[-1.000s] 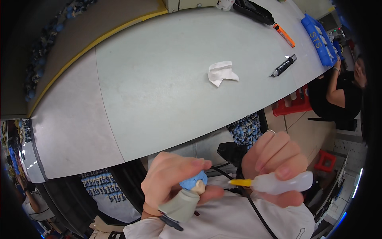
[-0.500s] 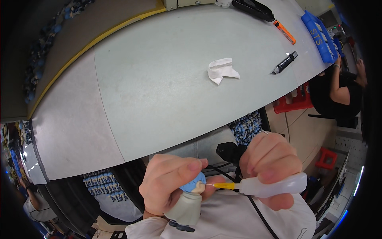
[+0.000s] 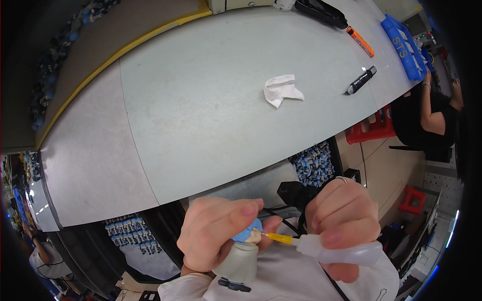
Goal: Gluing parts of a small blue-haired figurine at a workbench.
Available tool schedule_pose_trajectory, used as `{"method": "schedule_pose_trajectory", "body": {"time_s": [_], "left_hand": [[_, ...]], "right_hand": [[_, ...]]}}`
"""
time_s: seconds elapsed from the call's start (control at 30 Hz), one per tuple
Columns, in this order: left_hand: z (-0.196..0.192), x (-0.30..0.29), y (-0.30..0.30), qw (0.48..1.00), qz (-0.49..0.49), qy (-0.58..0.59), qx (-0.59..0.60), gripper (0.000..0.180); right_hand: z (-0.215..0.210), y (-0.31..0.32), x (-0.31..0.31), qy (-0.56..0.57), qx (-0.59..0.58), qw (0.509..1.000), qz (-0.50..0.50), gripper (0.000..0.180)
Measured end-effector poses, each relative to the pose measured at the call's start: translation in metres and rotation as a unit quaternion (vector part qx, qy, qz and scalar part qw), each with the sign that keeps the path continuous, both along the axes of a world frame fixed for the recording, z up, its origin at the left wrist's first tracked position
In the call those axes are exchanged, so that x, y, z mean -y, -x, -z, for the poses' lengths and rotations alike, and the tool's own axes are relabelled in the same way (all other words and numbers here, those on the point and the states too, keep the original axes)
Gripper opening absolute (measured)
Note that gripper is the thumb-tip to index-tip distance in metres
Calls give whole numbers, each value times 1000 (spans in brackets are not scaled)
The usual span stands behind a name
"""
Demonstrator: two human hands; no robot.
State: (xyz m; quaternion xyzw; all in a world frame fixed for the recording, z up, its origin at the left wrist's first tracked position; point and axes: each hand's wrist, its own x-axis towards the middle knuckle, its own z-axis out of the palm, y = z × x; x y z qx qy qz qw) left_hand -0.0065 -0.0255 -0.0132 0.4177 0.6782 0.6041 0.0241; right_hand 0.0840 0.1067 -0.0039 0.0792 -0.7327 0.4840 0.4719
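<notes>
My left hand [image 3: 208, 233] pinches a small figurine [image 3: 238, 262] by its blue-haired head. Its pale grey robe-like body hangs down, with dark feet at the bottom. In my right hand [image 3: 346, 215] is a translucent white squeeze bottle [image 3: 346, 252], held nearly level. The bottle's yellow needle tip [image 3: 279, 238] points left, its thin end at or very close to the figurine's face; whether they touch I cannot tell. Both hands are above my lap, just off the table's near edge.
On the table [image 3: 201, 120] lie a crumpled white cloth [image 3: 283, 90], a black utility knife [image 3: 361, 80] and an orange tube-like stick [image 3: 360, 41]. A blue bin [image 3: 403, 47] stands at the right, near a seated person [image 3: 427, 118]. Trays of small blue figures [image 3: 314, 163] sit below the table edge.
The bottle has tilted so its body sits lower and its tip points slightly upward. The figurine has shifted a little right and down in my left hand.
</notes>
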Motion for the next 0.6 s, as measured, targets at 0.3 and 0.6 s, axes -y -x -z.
{"method": "schedule_pose_trajectory", "body": {"time_s": [0.3, 0.6], "left_hand": [[3, 2, -3, 998, 4, -24, 52, 52], [7, 5, -1, 999, 16, -21, 30, 52]], "right_hand": [[-5, -2, 3, -14, 16, 1000, 8, 43], [1, 4, 12, 18, -19, 999, 30, 42]]}}
